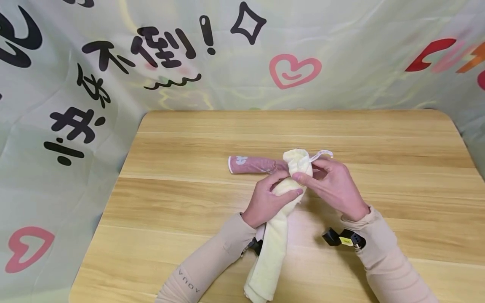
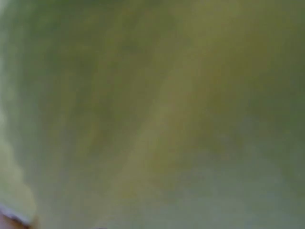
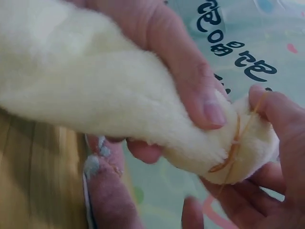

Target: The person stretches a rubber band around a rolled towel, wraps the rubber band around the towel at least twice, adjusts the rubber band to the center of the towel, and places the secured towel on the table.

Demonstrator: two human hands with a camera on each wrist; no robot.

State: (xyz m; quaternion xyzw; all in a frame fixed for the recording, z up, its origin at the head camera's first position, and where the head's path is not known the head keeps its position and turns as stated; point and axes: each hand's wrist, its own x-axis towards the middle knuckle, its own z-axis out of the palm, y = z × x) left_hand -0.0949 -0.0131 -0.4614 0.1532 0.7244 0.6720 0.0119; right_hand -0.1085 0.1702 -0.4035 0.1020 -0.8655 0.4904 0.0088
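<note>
A cream towel (image 1: 275, 235), rolled long and twisted, hangs toward the near edge from both hands. My left hand (image 1: 267, 198) grips it below its far end, thumb on top. At that end, my right hand (image 1: 335, 183) has its fingers curled round the towel's tip. A thin orange rubber band (image 3: 232, 152) loops round the cloth there, and the right thumb (image 3: 267, 102) holds a stretched strand of it. A white label (image 1: 322, 154) sticks out beside the right fingers. The left wrist view is filled by blurred, pale cloth.
Just beyond the hands lies a rolled mauve towel (image 1: 251, 164) with a white edge and pale pattern, its right end hidden behind the cream one. The wooden table (image 1: 182, 202) meets a printed cloth backdrop (image 1: 227, 75) at its far and left sides.
</note>
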